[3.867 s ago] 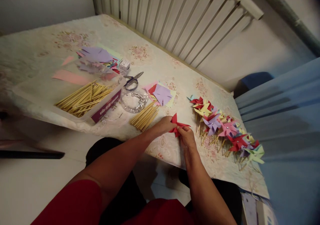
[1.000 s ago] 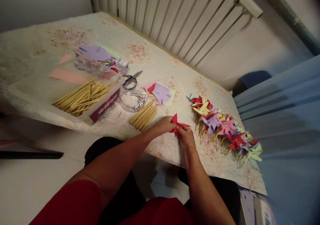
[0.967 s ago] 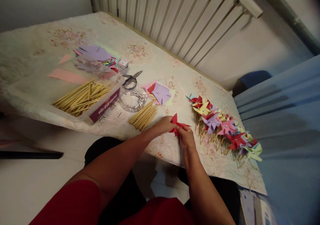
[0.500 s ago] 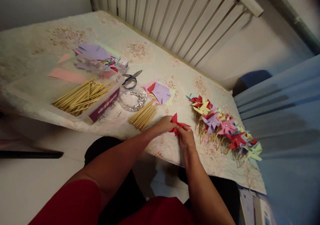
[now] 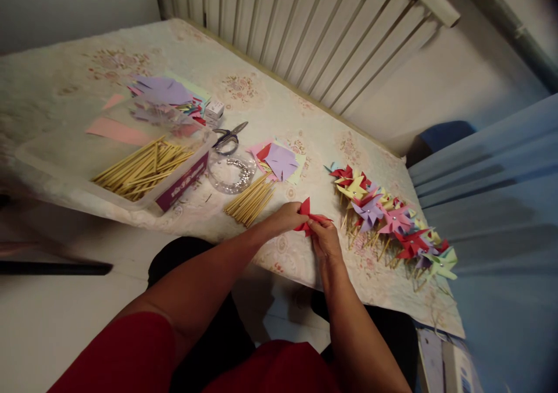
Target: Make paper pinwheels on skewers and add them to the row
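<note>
Now, seen from the head camera, both my hands pinch the red paper just above the near edge of the table: my left hand grips its left side, and my right hand closes finger and thumb on the points gathered at its middle. I judge this step to be folding the vanes inward. A next move calls for one hand pressing those points together while the other frees itself for the sticks just to the left; pinwheels lie to the right.

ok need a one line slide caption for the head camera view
A red paper pinwheel pinched between the left hand and right hand, beside a row of finished pinwheels.
</note>
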